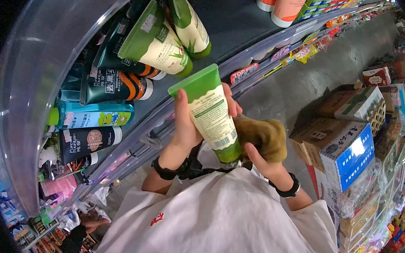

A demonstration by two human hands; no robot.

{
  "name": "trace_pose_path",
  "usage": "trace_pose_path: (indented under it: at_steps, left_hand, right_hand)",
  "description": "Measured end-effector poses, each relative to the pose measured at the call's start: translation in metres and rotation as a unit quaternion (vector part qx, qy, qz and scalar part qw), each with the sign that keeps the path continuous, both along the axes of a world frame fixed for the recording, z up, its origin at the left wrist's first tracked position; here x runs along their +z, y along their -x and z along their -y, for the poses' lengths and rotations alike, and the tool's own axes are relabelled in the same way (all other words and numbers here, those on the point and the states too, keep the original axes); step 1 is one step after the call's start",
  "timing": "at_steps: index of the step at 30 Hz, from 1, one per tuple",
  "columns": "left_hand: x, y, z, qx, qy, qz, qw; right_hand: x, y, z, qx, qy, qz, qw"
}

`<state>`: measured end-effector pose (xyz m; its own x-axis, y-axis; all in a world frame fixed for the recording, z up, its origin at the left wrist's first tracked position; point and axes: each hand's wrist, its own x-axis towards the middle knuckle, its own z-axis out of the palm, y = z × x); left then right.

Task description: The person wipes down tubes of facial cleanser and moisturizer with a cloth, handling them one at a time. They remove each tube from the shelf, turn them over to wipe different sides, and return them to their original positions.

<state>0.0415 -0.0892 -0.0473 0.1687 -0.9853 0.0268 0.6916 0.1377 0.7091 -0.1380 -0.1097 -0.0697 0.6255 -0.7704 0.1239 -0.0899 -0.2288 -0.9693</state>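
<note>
L hand (184,127) grips 1 tube (212,112), R hand (262,164) 1 cloth (262,135).

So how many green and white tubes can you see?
3. The held tube is in the left hand. Two lie on the shelf: the front tube and the back tube. Others may be hidden behind them. The right hand holds a brown cloth.
</note>
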Motion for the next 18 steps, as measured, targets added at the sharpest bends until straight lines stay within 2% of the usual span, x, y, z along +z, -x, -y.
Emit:
trace_pose_path:
  at_steps: [1,3,4,5,7,9,12,13,16,18]
  left_hand:
    - [0.002,-0.001,-0.003,0.001,0.001,0.001,1.0]
    - [0.004,-0.001,-0.009,0.001,-0.098,0.046,0.994]
    - [0.008,0.001,-0.009,0.019,-0.135,0.067,0.988]
    - [0.005,0.004,-0.006,0.016,-0.134,0.065,0.989]
    - [0.001,0.008,-0.001,0.022,-0.102,0.113,0.988]
    - [0.001,0.008,-0.003,-0.003,-0.092,0.146,0.985]
    - [-0.01,0.016,-0.003,0.003,-0.099,0.109,0.989]
    - [-0.019,0.017,-0.003,0.041,-0.099,0.159,0.981]
    - [-0.019,0.018,-0.004,0.036,-0.083,0.143,0.986]
    - [-0.015,0.018,-0.002,0.06,-0.087,0.133,0.986]
  right_hand:
    - [0.002,-0.001,0.005,0.001,0.001,0.001,1.0]
    - [0.01,-0.002,0.018,0.115,0.218,0.009,0.969]
    - [0.012,-0.002,0.01,0.161,0.209,-0.005,0.964]
    - [0.012,-0.007,0.007,0.159,0.21,-0.007,0.965]
    - [0.012,-0.021,0.002,0.197,0.229,-0.09,0.949]
    - [0.009,-0.034,0.012,0.169,0.261,-0.088,0.946]
    - [0.011,-0.047,0.023,0.092,0.261,-0.038,0.96]
    - [0.01,-0.05,0.026,0.091,0.26,-0.038,0.96]
    - [0.013,-0.058,0.027,0.078,0.185,0.006,0.98]
    - [0.012,-0.062,0.023,0.085,0.195,0.018,0.977]
